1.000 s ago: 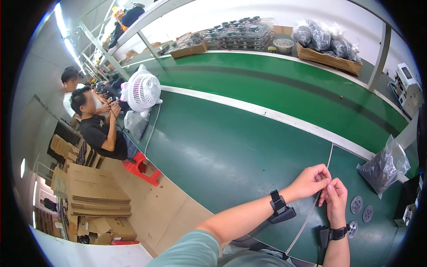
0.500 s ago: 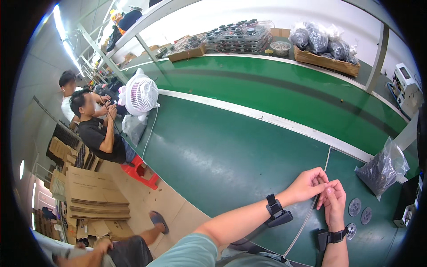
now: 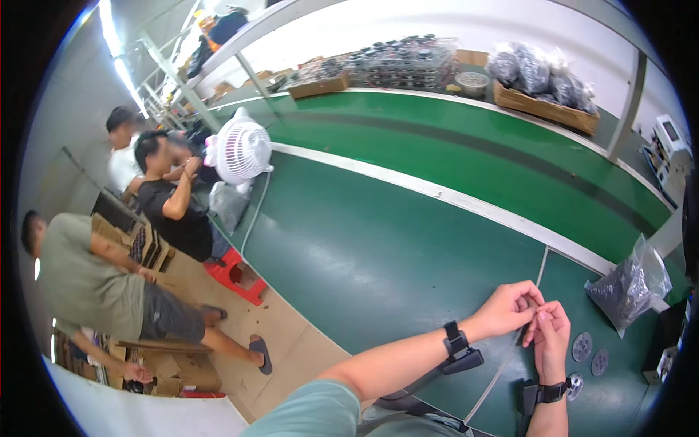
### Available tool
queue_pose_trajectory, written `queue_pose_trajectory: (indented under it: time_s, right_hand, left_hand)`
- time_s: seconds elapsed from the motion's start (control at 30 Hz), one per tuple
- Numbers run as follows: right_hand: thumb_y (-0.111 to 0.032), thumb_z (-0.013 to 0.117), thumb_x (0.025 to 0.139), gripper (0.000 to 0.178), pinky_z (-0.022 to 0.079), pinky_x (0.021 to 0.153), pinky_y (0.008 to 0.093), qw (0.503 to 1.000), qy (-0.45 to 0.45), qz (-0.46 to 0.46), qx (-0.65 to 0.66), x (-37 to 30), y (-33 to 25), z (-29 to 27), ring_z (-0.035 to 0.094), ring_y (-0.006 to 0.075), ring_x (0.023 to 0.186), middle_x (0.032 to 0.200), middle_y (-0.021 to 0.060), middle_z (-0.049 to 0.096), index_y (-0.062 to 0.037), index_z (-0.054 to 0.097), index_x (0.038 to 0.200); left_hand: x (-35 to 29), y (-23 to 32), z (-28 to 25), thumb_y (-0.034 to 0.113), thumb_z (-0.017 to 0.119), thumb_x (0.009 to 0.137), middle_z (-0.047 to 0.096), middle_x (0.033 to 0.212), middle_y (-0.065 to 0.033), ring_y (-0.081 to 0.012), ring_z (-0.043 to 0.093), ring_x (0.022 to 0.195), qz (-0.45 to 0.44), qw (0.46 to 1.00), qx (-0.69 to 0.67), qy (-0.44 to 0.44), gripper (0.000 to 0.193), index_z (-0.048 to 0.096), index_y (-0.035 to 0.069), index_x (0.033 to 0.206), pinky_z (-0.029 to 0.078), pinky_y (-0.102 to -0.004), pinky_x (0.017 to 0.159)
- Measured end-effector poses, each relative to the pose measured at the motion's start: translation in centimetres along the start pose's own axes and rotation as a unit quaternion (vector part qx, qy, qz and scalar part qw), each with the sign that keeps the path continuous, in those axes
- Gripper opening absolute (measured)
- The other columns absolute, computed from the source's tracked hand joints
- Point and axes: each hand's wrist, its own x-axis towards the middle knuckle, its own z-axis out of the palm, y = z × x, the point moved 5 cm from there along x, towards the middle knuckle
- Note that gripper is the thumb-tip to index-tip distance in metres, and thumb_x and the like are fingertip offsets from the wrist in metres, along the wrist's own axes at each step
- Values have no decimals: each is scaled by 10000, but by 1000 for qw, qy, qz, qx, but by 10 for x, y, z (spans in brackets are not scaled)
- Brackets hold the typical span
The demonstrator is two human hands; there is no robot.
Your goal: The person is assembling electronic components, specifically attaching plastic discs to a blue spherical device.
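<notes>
Over the green tabletop [image 3: 378, 247], my left hand [image 3: 510, 307] and my right hand [image 3: 551, 335] meet at their fingertips. Both are closed in a pinch, and whatever lies between the fingers is too small or hidden to make out. Just right of my right hand lie grey round discs with holes, one upper [image 3: 582, 347] and one lower [image 3: 600, 362]. A third disc [image 3: 574, 387] shows beside my right wrist, partly covered by it. Beyond them stands a clear plastic bag [image 3: 628, 288] of dark small parts.
A white fan [image 3: 242, 149] with its cable stands at the table's far left. Behind the table runs a green belt [image 3: 451, 138] with a pale rail. Shelf goods include a carton of bags [image 3: 542, 109]. Two people sit at the left; another [image 3: 109, 277] walks in the aisle.
My view has shifted slightly, so the scene sits a little further right and lower. My hands keep their pinch. The person in the aisle has come fully into view at the left.
</notes>
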Motion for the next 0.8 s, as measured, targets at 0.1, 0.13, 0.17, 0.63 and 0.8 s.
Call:
queue_pose_trajectory:
  time_s: [0.1,0.13,0.17,0.63,0.8]
  right_hand:
    - [-156,594,1020,125,491,462,236,1000,8,-9,7,0,1,0,562,107,557,754,41,603,-36,556,1015]
    - [-156,594,1020,125,491,462,236,1000,3,-10,3,0,1,1,562,107,557,754,41,603,-36,556,1015]
    - [-156,588,1023,130,489,460,237,1000,7,-15,1,0,0,1,562,107,557,756,40,604,-29,562,1020]
    - [-173,563,1036,126,473,450,222,999,20,-15,-33,0,0,1,544,82,539,750,11,580,-51,574,1004]
    - [-167,566,1035,123,476,452,221,999,14,-17,-25,1,0,0,546,82,547,748,15,580,-45,576,1023]
  left_hand:
    - [-1,4,-3,67,658,937,703,859,-5,-22,596,694,9,1000,22,12,117,659,36,1050,460,-197,598]
    - [-1,6,-2,62,657,936,704,857,-9,-24,595,690,24,999,16,16,117,660,32,1049,462,-199,599]
    - [-1,7,-2,58,657,935,706,855,-12,-26,595,685,40,999,13,15,118,662,27,1048,464,-201,600]
    - [-2,10,-3,63,667,920,719,866,-30,-33,592,686,48,998,31,15,110,668,23,1023,461,-202,599]
    - [-2,10,-3,67,672,914,718,846,-24,-26,568,659,54,998,22,24,103,668,28,1009,442,-200,574]
